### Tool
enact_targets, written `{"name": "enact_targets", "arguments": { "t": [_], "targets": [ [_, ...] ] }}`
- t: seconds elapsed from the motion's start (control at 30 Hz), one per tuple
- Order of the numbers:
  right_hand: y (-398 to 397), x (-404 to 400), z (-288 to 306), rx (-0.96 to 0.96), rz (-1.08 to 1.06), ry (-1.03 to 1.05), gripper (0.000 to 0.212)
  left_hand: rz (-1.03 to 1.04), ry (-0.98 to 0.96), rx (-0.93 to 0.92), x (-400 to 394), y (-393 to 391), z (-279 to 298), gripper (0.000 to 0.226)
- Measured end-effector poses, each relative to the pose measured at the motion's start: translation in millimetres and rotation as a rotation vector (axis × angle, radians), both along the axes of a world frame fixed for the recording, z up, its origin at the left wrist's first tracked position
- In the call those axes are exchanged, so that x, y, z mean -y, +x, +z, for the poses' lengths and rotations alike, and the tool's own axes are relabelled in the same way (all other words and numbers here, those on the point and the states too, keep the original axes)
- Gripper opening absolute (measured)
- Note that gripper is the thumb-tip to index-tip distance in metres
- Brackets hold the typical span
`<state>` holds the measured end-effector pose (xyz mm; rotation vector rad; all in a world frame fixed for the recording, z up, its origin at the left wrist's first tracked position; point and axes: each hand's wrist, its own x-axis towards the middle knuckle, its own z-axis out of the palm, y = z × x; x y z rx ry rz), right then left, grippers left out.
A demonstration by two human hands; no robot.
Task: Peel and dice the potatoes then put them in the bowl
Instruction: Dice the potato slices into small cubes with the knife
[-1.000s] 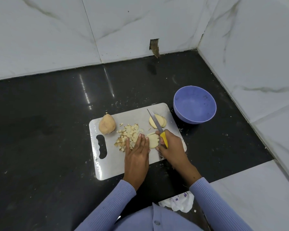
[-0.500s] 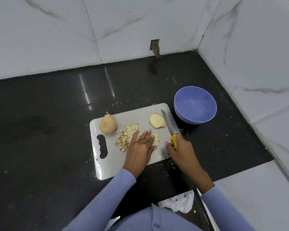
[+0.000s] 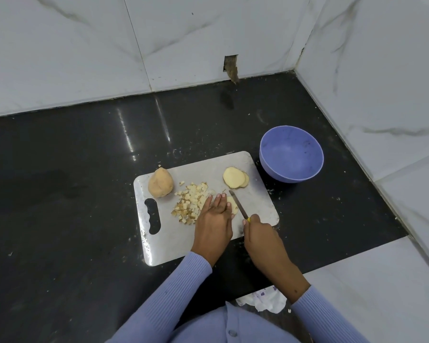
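Your left hand (image 3: 214, 220) flat, straight fingers pressing the potato slice (image 3: 233, 206), your right hand (image 3: 263, 236) curled round the knife (image 3: 238, 205) just right of those fingertips, diced potato (image 3: 191, 201) left of them, bowl (image 3: 291, 154) beyond

Lavender bowl (image 3: 291, 154), black countertop (image 3: 60, 194), white marbled tiles (image 3: 60, 45)

Bare dark counter (image 3: 72, 206) stretching wide left of the left hand (image 3: 214, 219), cutting board (image 3: 208, 241) corner free before the right hand (image 3: 260, 233), purple bowl (image 3: 291, 154) beyond it blocking the right, tiled walls (image 3: 382, 82) closing behind
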<state>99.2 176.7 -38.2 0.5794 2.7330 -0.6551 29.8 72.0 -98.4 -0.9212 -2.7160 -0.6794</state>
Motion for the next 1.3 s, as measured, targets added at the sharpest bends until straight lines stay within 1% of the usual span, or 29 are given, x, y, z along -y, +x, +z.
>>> {"name": "enact_targets", "arguments": {
  "t": [0.17, 0.4, 0.57, 0.67, 0.77, 0.97, 1.1, 1.3],
  "targets": [
    [-1.5, 7.4, -2.9, 0.048, -0.01, 0.053, 0.033, 0.014, -0.009, 0.0, -2.4, 0.1, 1.3, 0.025],
    [49.1, 6.9, -3.1, 0.16, -0.032, 0.09, 0.03, 0.02, 0.031, 0.026, -1.0, 2.1, 2.7, 0.022],
    [44.2, -2.0, 8.0, 0.071, -0.064, -0.009, 0.033, 0.053, 0.119, 0.054, 6.0, 4.5, 1.7, 0.02],
    [24.1, -0.3, 12.5, 0.001, -0.048, -0.003, 0.036, 0.077, 0.154, 0.073, 7.7, 5.0, 2.6, 0.017],
    [4.2, 4.2, 9.3, -0.009, -0.014, 0.015, 0.035, 0.069, 0.15, 0.084, 7.2, 3.5, 4.9, 0.017],
    [-6.6, 11.8, 2.6, 0.061, -0.012, 0.06, 0.035, 0.062, 0.135, 0.08, 7.3, 2.4, 4.8, 0.016],
    [16.3, 13.7, -0.4, 0.135, 0.012, 0.114, 0.027, 0.064, 0.127, 0.086, 7.0, 1.7, 4.8, 0.015],
    [51.9, 4.0, 10.7, 0.178, 0.014, 0.1, 0.026, 0.084, 0.114, 0.076, 8.3, 3.1, 6.9, 0.015]
  ]
}}
